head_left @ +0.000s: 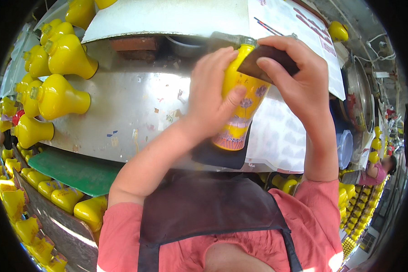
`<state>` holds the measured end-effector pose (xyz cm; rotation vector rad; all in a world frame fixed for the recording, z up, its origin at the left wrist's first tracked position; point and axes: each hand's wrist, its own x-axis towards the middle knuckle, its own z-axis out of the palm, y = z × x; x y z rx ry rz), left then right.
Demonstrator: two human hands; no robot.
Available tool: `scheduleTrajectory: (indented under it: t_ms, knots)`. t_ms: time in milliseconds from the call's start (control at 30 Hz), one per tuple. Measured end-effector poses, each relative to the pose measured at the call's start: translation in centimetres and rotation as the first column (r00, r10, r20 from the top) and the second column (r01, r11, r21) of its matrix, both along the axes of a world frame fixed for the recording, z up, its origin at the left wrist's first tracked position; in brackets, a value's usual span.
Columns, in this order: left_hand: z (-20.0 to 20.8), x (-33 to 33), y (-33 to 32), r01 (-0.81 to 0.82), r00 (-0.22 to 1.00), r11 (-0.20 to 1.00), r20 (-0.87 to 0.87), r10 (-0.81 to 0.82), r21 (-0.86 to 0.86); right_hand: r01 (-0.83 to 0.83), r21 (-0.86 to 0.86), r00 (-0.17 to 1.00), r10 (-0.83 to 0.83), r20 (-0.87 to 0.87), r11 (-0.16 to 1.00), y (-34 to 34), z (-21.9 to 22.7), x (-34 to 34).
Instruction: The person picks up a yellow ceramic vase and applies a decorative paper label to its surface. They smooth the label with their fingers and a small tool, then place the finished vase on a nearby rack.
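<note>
L hand (213,93) clamped on L side of yellow bottle (248,113), fingers curled round its upper body, thumb across the front. R hand (303,68) has thumb & fingers closed on a dark pad (277,58), which covers part of the bottle's shoulder; can't tell if it's pressing. Hands well up the bottle, one each side, apart from each other.

Bottle's btwn the hands, neck up & a bit R, patterned base twd the wearer, over a dark cloth (206,156) at the near edge of the tabletop (154,97); can't tell if base touches. White sheet (281,136) w/ faint prints just R of bottle. More yellow bottles (70,56) at far L, well apart.
</note>
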<state>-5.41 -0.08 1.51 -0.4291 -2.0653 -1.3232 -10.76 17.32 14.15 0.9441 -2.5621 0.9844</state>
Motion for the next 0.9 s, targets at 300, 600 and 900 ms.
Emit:
scheduleTrajectory:
  t_ms: [300, 600, 900]
  knots:
    - [1.2, -0.5, -1.5, 0.104, 0.969, 0.949, 0.183, -0.164, 0.299, -0.362, 0.353, 0.701, 0.501, -0.508, 0.863, 0.4, -2.5, 4.4]
    - [0.8, -1.2, 1.3, 0.016, 0.905, 0.849, 0.354, -0.237, 0.528, -0.426, 0.123, 0.820, 0.439, -0.367, 0.897, 3.4, -4.8, 6.2]
    - [0.4, 2.3, 0.8, -0.010, 0.980, 0.989, 0.195, 0.039, -0.151, 0.254, -0.425, 0.745, 0.104, 0.659, 0.869, 6.1, -6.8, 7.9]
